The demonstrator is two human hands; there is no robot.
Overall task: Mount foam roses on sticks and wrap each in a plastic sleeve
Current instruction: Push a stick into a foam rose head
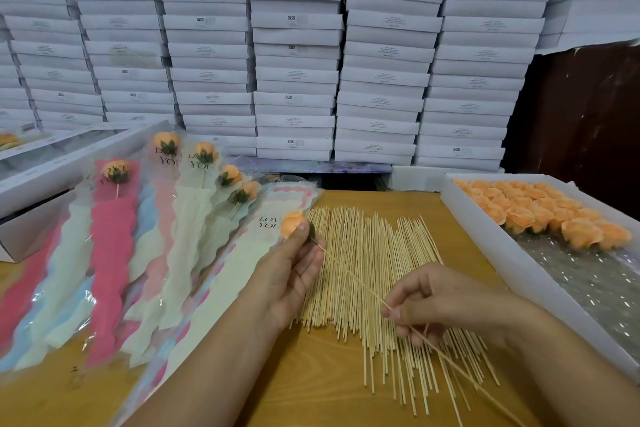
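- At nine o'clock your finished wrapped roses (117, 253) lie fanned on the table (329, 399), sleeves overlapping and propped against a low white box (52, 191). The film looks slick and crinkly, so expect them to slide if you brush them.
- Just right of them, at about ten o'clock from your left hand, an empty sleeve (242, 253) printed "LOVE YOU" lies with its mouth toward twelve o'clock; it seems limp, best taken by an edge.
- Your left hand (294, 267) pinches the foam rose (292, 224) between thumb and fingertips near its green base. Foam dents easily, so squeeze low and lightly.
- The stick (349, 276) runs from the rose's base toward five o'clock. It is thin and probably bends or snaps under side load; push along its length.
- Your right hand (436, 302) pinches the stick partway along, thumb against forefinger, the other fingers curled loosely.
- Beneath both hands the loose sticks (374, 288) cover the table's middle; they roll and have pointed tips.
- At three o'clock the tray of roses (540, 215) sits close, its white rim a snag for your right elbow.
- Open wood lies only at six o'clock; stacked white boxes (294, 45) wall off twelve.
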